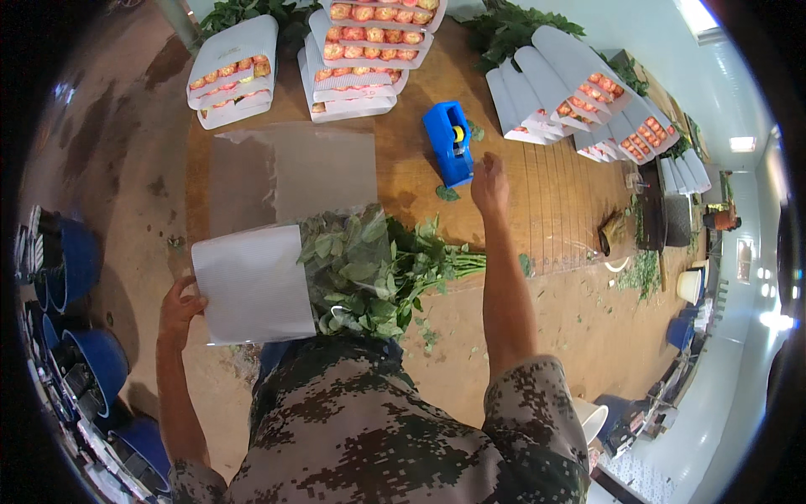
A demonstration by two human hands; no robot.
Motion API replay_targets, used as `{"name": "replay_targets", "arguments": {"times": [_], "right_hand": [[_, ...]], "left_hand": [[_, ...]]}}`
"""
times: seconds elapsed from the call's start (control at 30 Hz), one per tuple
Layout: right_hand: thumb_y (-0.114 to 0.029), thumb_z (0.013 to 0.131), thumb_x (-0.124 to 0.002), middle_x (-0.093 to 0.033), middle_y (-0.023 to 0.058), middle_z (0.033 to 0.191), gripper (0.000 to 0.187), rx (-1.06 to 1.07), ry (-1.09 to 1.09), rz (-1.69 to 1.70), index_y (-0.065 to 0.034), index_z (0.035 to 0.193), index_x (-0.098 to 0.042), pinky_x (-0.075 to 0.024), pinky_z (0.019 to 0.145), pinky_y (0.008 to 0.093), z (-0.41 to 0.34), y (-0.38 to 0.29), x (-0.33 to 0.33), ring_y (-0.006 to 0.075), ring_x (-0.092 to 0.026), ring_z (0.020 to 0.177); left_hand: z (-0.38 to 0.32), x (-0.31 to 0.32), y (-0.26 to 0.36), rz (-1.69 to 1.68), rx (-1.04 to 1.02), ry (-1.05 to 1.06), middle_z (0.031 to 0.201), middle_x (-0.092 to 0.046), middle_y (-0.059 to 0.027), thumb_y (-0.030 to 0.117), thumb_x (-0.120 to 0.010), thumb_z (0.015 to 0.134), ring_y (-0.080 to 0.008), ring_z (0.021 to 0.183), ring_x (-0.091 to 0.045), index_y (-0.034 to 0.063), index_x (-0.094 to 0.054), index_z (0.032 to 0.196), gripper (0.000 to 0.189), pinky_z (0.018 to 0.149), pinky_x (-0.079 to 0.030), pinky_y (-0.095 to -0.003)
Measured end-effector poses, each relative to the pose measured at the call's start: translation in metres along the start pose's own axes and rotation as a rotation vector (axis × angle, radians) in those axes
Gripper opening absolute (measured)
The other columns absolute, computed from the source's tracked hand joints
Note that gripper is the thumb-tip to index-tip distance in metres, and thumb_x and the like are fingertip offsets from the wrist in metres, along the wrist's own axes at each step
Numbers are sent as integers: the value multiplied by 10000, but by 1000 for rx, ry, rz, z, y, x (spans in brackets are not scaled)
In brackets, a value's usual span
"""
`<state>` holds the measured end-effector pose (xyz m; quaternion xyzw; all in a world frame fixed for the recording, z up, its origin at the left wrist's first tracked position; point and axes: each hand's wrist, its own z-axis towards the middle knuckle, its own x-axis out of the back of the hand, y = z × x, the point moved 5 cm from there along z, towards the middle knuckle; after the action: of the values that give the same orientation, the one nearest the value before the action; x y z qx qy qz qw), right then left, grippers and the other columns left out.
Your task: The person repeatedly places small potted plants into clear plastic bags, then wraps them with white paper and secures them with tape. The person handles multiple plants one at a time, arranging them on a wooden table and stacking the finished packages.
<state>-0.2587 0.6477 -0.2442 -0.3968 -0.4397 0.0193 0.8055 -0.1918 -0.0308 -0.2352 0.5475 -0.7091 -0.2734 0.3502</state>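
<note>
A bunch of leafy flower stems [359, 271] lies along the table's near edge, its head end wrapped in white corrugated cardboard [255, 286] with a clear plastic sleeve over it. At the cardboard's left end, my left hand [179, 309] grips the edge, thumb on top. The bare green stems [466, 263] point right, passing behind my right forearm. My right hand [491, 183] is at the front end of a blue tape dispenser [448, 145] holding a yellow-cored roll. Its fingertips are drawn together there; whether tape is between them is too small to tell.
Clear plastic sheets [321, 170] lie flat on the wooden table [403, 183]. Cardboard-wrapped bunches of pink-yellow roses are stacked at the back left [233, 69], back middle [371, 53] and back right [560, 94]. Blue tubs [97, 362] stand on the floor at left.
</note>
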Motion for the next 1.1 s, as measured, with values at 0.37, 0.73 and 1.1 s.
{"name": "replay_targets", "arguments": {"times": [0.37,0.73,1.1], "right_hand": [[-184,911,-742,-726,96,772,232,-381,-712,68,41,867,-773,-514,600,284,68,56,-25,156,-671,697],[-121,866,-623,-710,167,776,185,526,-751,-956,-19,736,-706,-516,589,455,6,171,-48,327,-667,661],[-72,923,-720,-605,40,697,158,-302,-585,382,-24,880,-576,-455,510,266,-160,-118,93,112,-580,580]], "left_hand": [[-6,-1,4,64,19,56,862,-727,-100,113,-791,824,-165,808,-691,-35,-499,1448,704,768,-558,-322],[-5,0,7,217,24,89,891,-721,-90,112,-785,834,-159,797,-670,-8,-542,1426,652,780,-535,-312],[2,-5,10,70,-16,18,996,-748,-134,98,-815,821,-184,916,-715,4,-564,1408,645,815,-558,-322]]}}
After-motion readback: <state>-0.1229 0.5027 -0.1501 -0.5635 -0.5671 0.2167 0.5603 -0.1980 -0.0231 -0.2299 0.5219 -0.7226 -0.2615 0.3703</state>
